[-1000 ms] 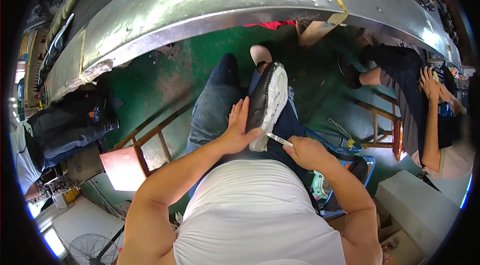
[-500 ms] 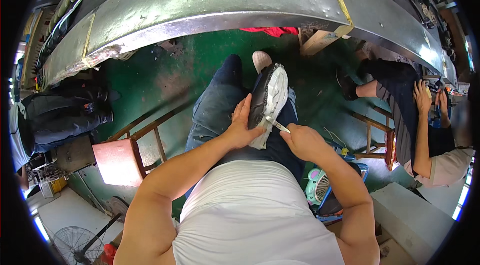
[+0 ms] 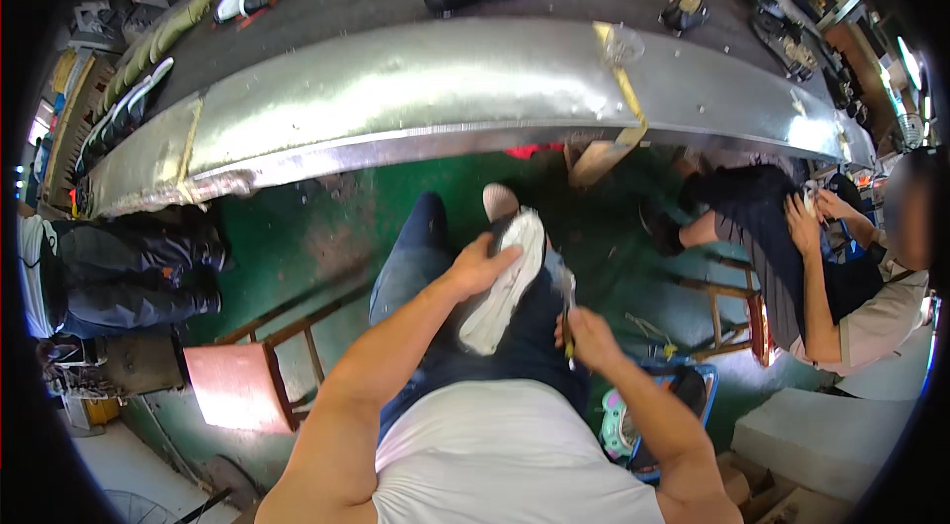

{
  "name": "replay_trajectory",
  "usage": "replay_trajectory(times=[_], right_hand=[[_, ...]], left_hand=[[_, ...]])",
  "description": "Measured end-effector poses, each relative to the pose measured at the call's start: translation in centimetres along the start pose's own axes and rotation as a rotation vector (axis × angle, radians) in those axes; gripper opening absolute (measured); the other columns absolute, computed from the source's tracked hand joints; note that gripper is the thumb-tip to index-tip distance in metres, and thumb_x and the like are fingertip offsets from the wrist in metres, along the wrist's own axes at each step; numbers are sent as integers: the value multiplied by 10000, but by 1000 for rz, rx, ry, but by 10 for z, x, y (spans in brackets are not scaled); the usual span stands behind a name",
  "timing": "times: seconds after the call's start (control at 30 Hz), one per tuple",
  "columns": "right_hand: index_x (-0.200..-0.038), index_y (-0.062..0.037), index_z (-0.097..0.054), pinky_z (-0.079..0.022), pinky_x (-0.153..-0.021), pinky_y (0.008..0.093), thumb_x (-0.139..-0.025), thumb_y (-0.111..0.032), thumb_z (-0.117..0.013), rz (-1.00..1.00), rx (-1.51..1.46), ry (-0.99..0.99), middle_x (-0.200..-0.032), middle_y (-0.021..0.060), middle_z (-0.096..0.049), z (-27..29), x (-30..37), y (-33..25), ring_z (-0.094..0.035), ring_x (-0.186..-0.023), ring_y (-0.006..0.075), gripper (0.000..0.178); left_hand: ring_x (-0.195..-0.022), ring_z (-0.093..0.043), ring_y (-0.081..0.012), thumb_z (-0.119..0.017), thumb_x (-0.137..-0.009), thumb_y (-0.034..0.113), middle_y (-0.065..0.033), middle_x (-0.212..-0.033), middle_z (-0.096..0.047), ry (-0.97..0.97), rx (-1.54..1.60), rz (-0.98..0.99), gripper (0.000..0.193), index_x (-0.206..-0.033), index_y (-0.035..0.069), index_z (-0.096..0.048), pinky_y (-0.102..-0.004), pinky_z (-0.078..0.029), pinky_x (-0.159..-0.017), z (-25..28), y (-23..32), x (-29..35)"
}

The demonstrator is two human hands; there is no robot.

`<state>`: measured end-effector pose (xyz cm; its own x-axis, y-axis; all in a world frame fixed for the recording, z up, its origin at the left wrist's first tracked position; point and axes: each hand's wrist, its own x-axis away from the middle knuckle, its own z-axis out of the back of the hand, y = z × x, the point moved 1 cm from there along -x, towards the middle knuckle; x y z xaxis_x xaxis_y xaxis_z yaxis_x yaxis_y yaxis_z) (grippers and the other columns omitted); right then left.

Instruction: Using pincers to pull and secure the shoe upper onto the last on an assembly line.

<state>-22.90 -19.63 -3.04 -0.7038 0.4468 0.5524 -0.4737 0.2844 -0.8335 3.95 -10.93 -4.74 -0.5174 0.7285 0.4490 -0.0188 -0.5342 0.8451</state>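
Note:
A black shoe [image 3: 502, 298] rests over my lap with its pale, rough underside turned up and one end pointing away from me. My left hand [image 3: 481, 267] grips it near the far end from the left, thumb lying across the underside. Just right of the shoe, my right hand [image 3: 591, 338] is closed round a slim metal hand tool [image 3: 567, 288], held upright and apart from the shoe. The tool's top is silvery and a yellowish handle end shows below the fist; blur hides its exact kind.
Ahead runs a conveyor belt [image 3: 376, 11] behind a metal edge [image 3: 396, 89], carrying several shoes. A wooden stool [image 3: 237, 385] stands at left, a mint-green fan [image 3: 618, 423] at right. A co-worker [image 3: 816, 277] sits at far right; another person [image 3: 129, 267] stands at left.
The tool has left the shoe's edge and moved right, now upright in my right hand. My left hand has shifted toward the shoe's far end. The view has tilted up, showing more belt.

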Motion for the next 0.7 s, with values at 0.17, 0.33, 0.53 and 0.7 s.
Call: replay_trajectory(times=[0.17, 0.33, 0.53, 0.7], right_hand=[[-1063, 16, -582, -523, -687, 306, -1073, -386, -416, 48, 44, 84, -869, 87, -648, -2, 11, 9, -645, -749, 162, 435], [-1056, 11, -584, -524, -690, 304, -1065, -325, -446, 26, 188, 68, -865, 80, -660, 4, 1, 7, -652, -761, 157, 364], [-1038, -12, -608, -525, -667, 312, -988, -311, -604, -8, 251, -8, -814, 71, -698, 13, -18, -17, -655, -717, 150, 303], [-1053, -33, -624, -531, -683, 311, -956, -287, -652, -79, 272, 13, -819, 61, -708, 14, -34, -29, -670, -744, 141, 273]], left_hand=[[-1091, -616, -228, -675, -936, 419, -162, -1210, -638, -122, 227, -20, 665, -1329, -87, -495, -348, -483, -971, 21, 8, 12], [-1018, -639, -177, -672, -936, 328, -111, -1144, -663, 31, 784, -183, 516, -1272, -45, -554, -334, -519, -901, 108, 83, 58], [-941, -707, -221, -650, -951, 297, -172, -1141, -687, 252, 604, -376, 553, -1333, -75, -506, -348, -578, -841, 239, 234, 50], [-985, -683, -344, -692, -872, 458, -271, -1065, -679, 554, -617, -516, 670, -1225, -92, -548, -412, -516, -872, 333, 308, -53]])
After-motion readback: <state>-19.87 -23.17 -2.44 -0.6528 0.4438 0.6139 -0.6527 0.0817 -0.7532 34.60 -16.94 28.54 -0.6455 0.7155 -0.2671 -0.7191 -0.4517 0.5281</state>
